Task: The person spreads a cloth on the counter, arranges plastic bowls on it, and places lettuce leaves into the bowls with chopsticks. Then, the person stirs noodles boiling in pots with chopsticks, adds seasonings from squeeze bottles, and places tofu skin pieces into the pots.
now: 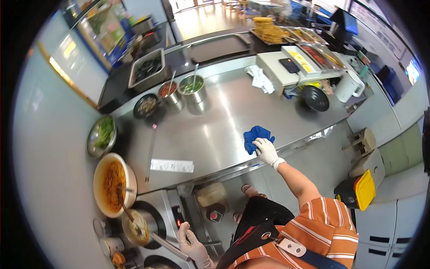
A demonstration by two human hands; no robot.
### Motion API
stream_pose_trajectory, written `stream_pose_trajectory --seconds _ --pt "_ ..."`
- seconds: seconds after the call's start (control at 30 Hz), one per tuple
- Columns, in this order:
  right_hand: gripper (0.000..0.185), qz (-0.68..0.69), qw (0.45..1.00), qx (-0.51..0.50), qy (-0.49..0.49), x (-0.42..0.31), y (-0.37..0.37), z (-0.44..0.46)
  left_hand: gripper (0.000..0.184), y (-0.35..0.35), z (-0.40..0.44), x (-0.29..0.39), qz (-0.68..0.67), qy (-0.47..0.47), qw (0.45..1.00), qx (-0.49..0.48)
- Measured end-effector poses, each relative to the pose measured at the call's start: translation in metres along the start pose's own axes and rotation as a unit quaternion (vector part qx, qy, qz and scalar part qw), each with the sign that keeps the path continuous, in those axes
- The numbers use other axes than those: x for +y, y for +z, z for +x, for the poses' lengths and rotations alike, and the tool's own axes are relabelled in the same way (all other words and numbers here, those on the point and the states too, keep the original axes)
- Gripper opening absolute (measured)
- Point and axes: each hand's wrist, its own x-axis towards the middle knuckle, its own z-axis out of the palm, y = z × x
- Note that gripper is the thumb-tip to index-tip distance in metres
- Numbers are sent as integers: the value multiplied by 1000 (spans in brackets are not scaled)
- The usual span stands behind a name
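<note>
On the steel counter's front part, my right hand, in a white glove, is closed on a crumpled blue cloth. My left hand, also gloved, hovers beside the metal handle of a pot; its fingers are raised and partly apart, with nothing visible in them. Inside the pot are pale contents and a wooden utensil. A white paper strip lies on the counter near a long thin tool.
A white bowl of orange-red food and a bowl of greens stand at the left. Steel containers line the back. A black bowl and white kettle are at the right.
</note>
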Motion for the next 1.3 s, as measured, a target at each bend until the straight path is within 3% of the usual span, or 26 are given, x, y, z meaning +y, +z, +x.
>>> stream_pose_trajectory --seconds 0.1,0.17,0.3,0.43,0.47,0.5,0.57,0.7,0.77,0.8,0.87,1.03,1.1,1.13,1.17,1.2,1.23,1.3 --pt "40 23 1000 11 -5 23 -7 1 24 27 6 -11 33 -12 997 -68" --pt "45 59 997 -36 21 27 -8 0 24 54 14 -20 13 -39 993 -110" --pt "48 212 971 -108 -29 49 -29 7 30 141 35 -19 68 -10 982 -175" --pt "37 220 975 -34 19 92 -83 22 25 265 51 -8 123 105 958 -238" --pt "35 228 972 -15 55 107 -97 22 25 298 54 -14 139 191 942 -238" --pt "32 236 968 6 85 124 -115 26 25 330 56 -10 135 194 942 -238" --pt "23 170 976 100 88 163 -144 27 20 384 58 -2 153 309 892 -293" --pt "20 131 965 126 188 219 -178 30 26 455 66 -14 214 356 859 -301" --pt "20 148 956 138 212 223 -180 30 41 474 64 -9 352 325 837 -264" --pt "21 153 963 126 185 223 -168 31 41 483 65 -9 350 323 838 -266" --pt "23 184 969 75 146 221 -122 32 60 487 71 -12 421 265 819 -287" --pt "25 156 973 -84 150 151 -55 53 52 498 99 -10 418 177 784 -424" --pt "24 119 976 -117 142 146 -44 55 45 502 109 -10 308 67 756 -574" --pt "23 114 976 -145 117 149 -35 57 45 502 114 -9 308 70 756 -573" --pt "22 110 974 -173 94 151 -29 59 40 501 119 -1 241 14 764 -598" --pt "15 153 973 -130 114 154 -29 57 34 498 123 6 173 -45 765 -618" --pt "15 153 973 -128 112 159 -29 58 34 497 129 11 173 -42 766 -617" --pt "10 350 895 -5 276 167 -23 53 23 489 139 16 103 -118 777 -609"
